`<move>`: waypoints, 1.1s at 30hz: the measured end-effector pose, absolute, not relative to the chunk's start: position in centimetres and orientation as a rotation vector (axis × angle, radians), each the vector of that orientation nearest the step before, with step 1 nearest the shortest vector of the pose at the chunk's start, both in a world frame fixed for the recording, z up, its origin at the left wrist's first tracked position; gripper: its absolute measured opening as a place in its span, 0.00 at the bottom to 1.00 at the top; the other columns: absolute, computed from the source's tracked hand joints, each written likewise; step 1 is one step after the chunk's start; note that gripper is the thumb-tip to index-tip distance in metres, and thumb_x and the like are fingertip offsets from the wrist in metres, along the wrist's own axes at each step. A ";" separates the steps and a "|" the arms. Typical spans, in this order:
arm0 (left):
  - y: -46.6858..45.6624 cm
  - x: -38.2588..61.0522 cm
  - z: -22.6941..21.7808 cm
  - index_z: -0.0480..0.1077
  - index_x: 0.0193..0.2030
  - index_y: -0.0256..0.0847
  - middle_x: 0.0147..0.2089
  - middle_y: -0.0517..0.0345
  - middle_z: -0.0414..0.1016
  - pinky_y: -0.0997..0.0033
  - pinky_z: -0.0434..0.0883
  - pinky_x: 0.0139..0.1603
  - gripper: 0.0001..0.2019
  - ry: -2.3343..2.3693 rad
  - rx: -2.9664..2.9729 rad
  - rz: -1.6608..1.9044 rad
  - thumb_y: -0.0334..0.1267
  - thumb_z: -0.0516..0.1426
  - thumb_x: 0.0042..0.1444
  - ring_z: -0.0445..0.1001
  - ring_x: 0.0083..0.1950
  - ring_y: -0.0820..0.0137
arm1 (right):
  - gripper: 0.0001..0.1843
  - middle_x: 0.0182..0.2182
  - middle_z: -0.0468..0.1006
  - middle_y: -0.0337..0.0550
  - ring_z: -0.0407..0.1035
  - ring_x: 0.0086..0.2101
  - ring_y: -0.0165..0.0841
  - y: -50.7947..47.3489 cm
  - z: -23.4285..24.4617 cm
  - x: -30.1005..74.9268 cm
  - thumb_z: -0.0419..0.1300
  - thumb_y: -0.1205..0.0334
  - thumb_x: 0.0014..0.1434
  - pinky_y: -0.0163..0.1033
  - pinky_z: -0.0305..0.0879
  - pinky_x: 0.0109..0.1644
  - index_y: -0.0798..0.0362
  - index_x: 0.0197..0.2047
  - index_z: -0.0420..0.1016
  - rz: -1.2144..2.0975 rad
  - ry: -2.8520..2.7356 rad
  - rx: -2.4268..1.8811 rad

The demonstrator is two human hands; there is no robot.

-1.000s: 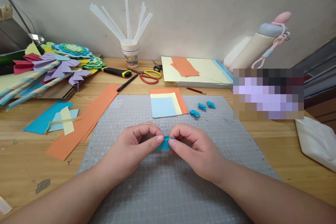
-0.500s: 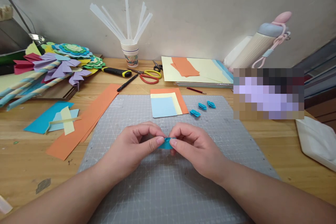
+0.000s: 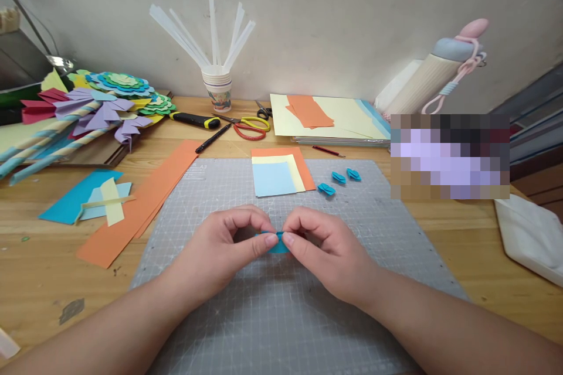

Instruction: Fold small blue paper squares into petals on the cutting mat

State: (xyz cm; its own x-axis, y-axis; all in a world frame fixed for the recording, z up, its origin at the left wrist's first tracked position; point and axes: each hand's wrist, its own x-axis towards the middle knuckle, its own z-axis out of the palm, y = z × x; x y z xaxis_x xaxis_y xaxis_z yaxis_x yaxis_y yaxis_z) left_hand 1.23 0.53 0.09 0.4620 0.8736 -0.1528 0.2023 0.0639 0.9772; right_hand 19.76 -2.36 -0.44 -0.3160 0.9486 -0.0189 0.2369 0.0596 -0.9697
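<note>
Between my two hands is a small piece of blue paper (image 3: pixel 278 246), folded along its upper edge. My left hand (image 3: pixel 237 237) pinches its left part between thumb and forefinger. On the right part, the thumb and forefinger of my right hand (image 3: pixel 323 243) are closed too, with the tips of both thumbs nearly meeting. Much of the paper is hidden behind my fingers. Below lies a grey gridded cutting mat (image 3: pixel 281 316). Three small folded blue paper pieces (image 3: pixel 338 177) rest on it, beyond my right hand. Straight ahead is a stack of orange, yellow and light blue paper squares (image 3: pixel 275 179).
Orange strips (image 3: pixel 145 199) and blue paper (image 3: pixel 79 196) lie to the left, near paper flowers (image 3: pixel 101 105). Along the back are a cutter (image 3: pixel 196 120), scissors (image 3: pixel 250 126), a pen (image 3: pixel 213 138), a paper cup (image 3: pixel 219 91) with white strips, and stacked sheets (image 3: pixel 347 114). A white tray (image 3: pixel 528 240) sits right.
My thumbs have shifted slightly on the blue paper and sit closer together. The fold at its top edge looks flatter, and more of the paper shows below my thumbs.
</note>
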 end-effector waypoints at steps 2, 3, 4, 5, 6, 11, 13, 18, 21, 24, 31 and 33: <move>0.6 1.2 0.1 0.73 0.26 0.40 0.32 0.58 0.73 0.68 0.70 0.39 0.09 1.022 1.452 0.660 0.42 0.61 0.53 0.71 0.36 0.67 | 0.10 0.23 0.61 0.34 0.56 0.25 0.28 -2.4 -0.4 19.8 0.54 0.65 0.60 0.34 0.53 0.27 0.51 0.27 0.62 1.266 -1.673 -1.214; 0.6 1.2 0.1 0.73 0.26 0.40 0.31 0.58 0.73 0.68 0.70 0.39 0.09 1.022 1.452 0.656 0.42 0.60 0.53 0.70 0.36 0.67 | 0.10 0.23 0.61 0.34 0.56 0.25 0.28 -2.4 -0.4 19.8 0.54 0.65 0.60 0.34 0.53 0.27 0.51 0.27 0.62 1.253 -1.684 -1.213; 0.6 1.2 0.1 0.73 0.26 0.40 0.31 0.58 0.73 0.69 0.69 0.39 0.09 1.019 1.450 0.654 0.42 0.60 0.53 0.70 0.35 0.68 | 0.10 0.23 0.61 0.34 0.56 0.25 0.27 -2.5 -0.4 19.8 0.54 0.66 0.60 0.34 0.52 0.27 0.51 0.27 0.62 1.244 -1.689 -1.212; 0.6 1.2 0.2 0.73 0.25 0.40 0.30 0.58 0.72 0.69 0.69 0.39 0.09 1.013 1.447 0.654 0.42 0.60 0.53 0.70 0.35 0.68 | 0.10 0.23 0.61 0.34 0.56 0.25 0.27 -2.5 -0.4 19.8 0.54 0.66 0.60 0.34 0.52 0.27 0.51 0.27 0.62 1.239 -1.691 -1.210; 0.6 1.2 0.2 0.73 0.26 0.40 0.30 0.58 0.72 0.69 0.69 0.39 0.09 1.007 1.438 0.657 0.41 0.60 0.53 0.69 0.35 0.68 | 0.10 0.23 0.61 0.34 0.56 0.25 0.27 -2.5 -0.5 19.8 0.54 0.65 0.60 0.34 0.52 0.27 0.51 0.27 0.62 1.237 -1.691 -1.207; 0.6 1.3 0.2 0.73 0.26 0.40 0.31 0.60 0.72 0.70 0.68 0.39 0.07 0.975 1.354 0.699 0.38 0.61 0.52 0.69 0.35 0.70 | 0.10 0.23 0.61 0.33 0.56 0.25 0.27 -2.6 -0.4 19.8 0.54 0.66 0.61 0.34 0.53 0.27 0.52 0.27 0.63 1.232 -1.710 -1.165; 0.6 1.4 0.2 0.73 0.25 0.40 0.31 0.59 0.72 0.70 0.68 0.39 0.07 0.976 1.339 0.699 0.39 0.62 0.51 0.69 0.34 0.70 | 0.10 0.23 0.61 0.33 0.55 0.25 0.27 -2.6 -0.4 19.8 0.53 0.66 0.61 0.34 0.52 0.26 0.52 0.27 0.62 1.224 -1.711 -1.164; 0.5 1.3 0.4 0.72 0.23 0.40 0.30 0.58 0.72 0.69 0.68 0.37 0.10 1.007 1.362 0.690 0.41 0.62 0.51 0.69 0.33 0.69 | 0.10 0.23 0.61 0.34 0.56 0.25 0.27 -2.6 -0.4 19.7 0.54 0.65 0.60 0.34 0.52 0.25 0.51 0.27 0.62 1.222 -1.704 -1.193; 0.4 1.2 0.4 0.72 0.23 0.40 0.29 0.59 0.72 0.69 0.67 0.37 0.10 1.012 1.375 0.688 0.42 0.61 0.52 0.69 0.33 0.69 | 0.10 0.23 0.62 0.34 0.56 0.24 0.28 -2.6 -0.3 19.7 0.54 0.64 0.60 0.34 0.53 0.25 0.51 0.27 0.63 1.212 -1.715 -1.178; 0.4 1.2 0.3 0.71 0.23 0.40 0.28 0.61 0.70 0.71 0.66 0.37 0.10 1.003 1.368 0.692 0.41 0.61 0.52 0.67 0.33 0.71 | 0.10 0.23 0.62 0.34 0.56 0.24 0.28 -2.6 -0.3 19.7 0.54 0.64 0.60 0.33 0.53 0.25 0.51 0.27 0.63 1.206 -1.714 -1.178; 0.4 1.4 0.2 0.71 0.24 0.41 0.30 0.62 0.69 0.71 0.64 0.39 0.09 0.969 1.349 0.711 0.38 0.60 0.54 0.66 0.34 0.72 | 0.10 0.23 0.62 0.34 0.56 0.25 0.27 -2.7 -0.5 19.7 0.54 0.64 0.61 0.33 0.52 0.26 0.52 0.27 0.63 1.241 -1.687 -1.165; 0.3 1.4 0.3 0.70 0.25 0.41 0.30 0.62 0.68 0.71 0.64 0.40 0.09 0.964 1.369 0.716 0.38 0.60 0.55 0.66 0.35 0.71 | 0.10 0.23 0.62 0.33 0.56 0.25 0.27 -2.7 -0.5 19.6 0.54 0.64 0.61 0.33 0.52 0.26 0.52 0.27 0.63 1.261 -1.681 -1.166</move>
